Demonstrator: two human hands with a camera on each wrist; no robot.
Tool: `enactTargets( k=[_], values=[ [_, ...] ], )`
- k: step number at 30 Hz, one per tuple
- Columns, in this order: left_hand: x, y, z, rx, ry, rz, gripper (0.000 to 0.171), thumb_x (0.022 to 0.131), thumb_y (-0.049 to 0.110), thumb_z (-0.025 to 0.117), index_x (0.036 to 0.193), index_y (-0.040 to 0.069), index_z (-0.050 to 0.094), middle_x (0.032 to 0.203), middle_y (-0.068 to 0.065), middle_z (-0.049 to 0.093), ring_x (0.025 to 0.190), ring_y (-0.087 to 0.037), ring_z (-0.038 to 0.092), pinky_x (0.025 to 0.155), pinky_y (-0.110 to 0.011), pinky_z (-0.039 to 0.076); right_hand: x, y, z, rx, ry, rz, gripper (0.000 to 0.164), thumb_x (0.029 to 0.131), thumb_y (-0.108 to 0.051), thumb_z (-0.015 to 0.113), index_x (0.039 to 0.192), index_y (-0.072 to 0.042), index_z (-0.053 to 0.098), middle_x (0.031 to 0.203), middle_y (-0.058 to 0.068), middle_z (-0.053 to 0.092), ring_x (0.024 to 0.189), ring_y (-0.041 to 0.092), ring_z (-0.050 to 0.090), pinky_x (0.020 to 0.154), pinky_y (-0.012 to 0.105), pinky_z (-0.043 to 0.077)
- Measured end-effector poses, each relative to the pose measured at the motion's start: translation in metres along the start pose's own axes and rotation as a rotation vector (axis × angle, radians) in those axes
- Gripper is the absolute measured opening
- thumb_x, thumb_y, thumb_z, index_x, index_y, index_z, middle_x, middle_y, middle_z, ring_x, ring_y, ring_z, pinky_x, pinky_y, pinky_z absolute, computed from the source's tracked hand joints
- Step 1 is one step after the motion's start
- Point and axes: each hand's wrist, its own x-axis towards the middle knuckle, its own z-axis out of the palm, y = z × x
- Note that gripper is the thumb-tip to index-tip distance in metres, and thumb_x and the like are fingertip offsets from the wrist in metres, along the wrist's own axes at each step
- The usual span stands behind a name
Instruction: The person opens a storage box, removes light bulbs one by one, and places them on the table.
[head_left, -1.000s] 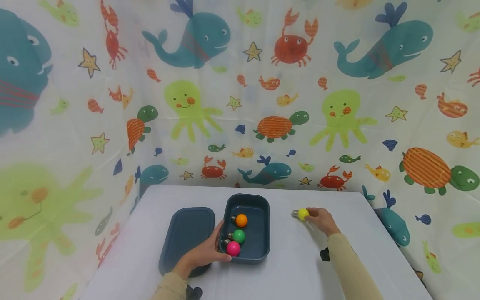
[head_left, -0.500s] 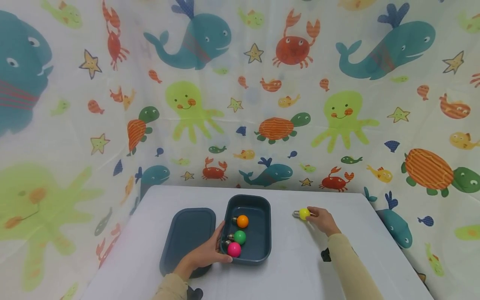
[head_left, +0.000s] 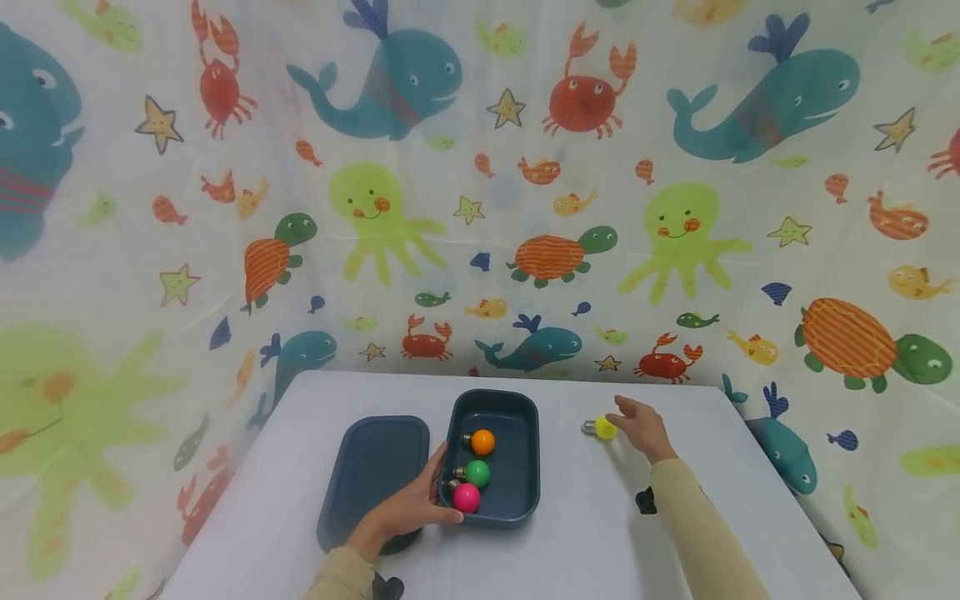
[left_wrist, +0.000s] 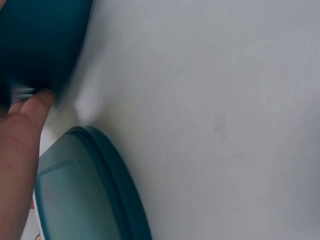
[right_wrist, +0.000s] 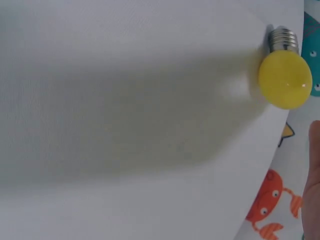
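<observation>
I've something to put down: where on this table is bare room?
Bare table lies between box and yellow bulb, and right of the right sleeve; the box's right half is bare too. Crowded: where lid, left hand and box cluster; three bulbs take its left half.

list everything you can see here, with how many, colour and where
container: 1, dark blue, on the table, open at the top
flat lid-like piece: 1, dark blue, on the table left of the container
orange bulb: 1, orange, in the container, farthest back
green bulb: 1, green, in the container, middle
pink bulb: 1, pink, in the container, nearest the person
yellow bulb: 1, yellow, lying on the table right of the container
table: 1, white, under all of these
printed cloth: white with multicoloured sea animals, behind and beside the table
dark pieces: 2, black, one by each wrist
sleeves: 2, beige, on both arms
left hand: 1, bare, holding the container's near left corner
right hand: 1, bare, beside the yellow bulb
</observation>
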Motion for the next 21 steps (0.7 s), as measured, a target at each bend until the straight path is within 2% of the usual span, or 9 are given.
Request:
enactTargets(
  k=[8, 21],
  values=[
    [-0.004, 0.002, 0.004, 0.000, 0.005, -0.005, 0.114, 0.085, 0.024, 0.078, 0.157, 0.015, -0.010, 0.161, -0.023, 0.002, 0.139, -0.042, 0.033, 0.112, -0.059, 0.025, -0.002, -0.022, 0.006, -0.001, 0.020, -0.063, 0.060, 0.097, -0.024, 0.061, 0.146, 0.004, 0.040, 0.146, 0.026, 0.043, 0.134, 0.042, 0.042, 0.106, 0.051, 0.038],
    [-0.005, 0.008, 0.010, 0.019, 0.021, 0.004, 0.113, 0.085, 0.023, 0.078, 0.157, 0.015, -0.009, 0.162, -0.023, 0.001, 0.139, -0.043, 0.034, 0.111, -0.057, 0.028, -0.004, -0.067, 0.022, 0.116, -0.029, -0.149, 0.063, 0.094, -0.030, 0.067, 0.146, -0.002, 0.043, 0.148, 0.019, 0.043, 0.137, 0.037, 0.040, 0.107, 0.050, 0.037]
  ],
)
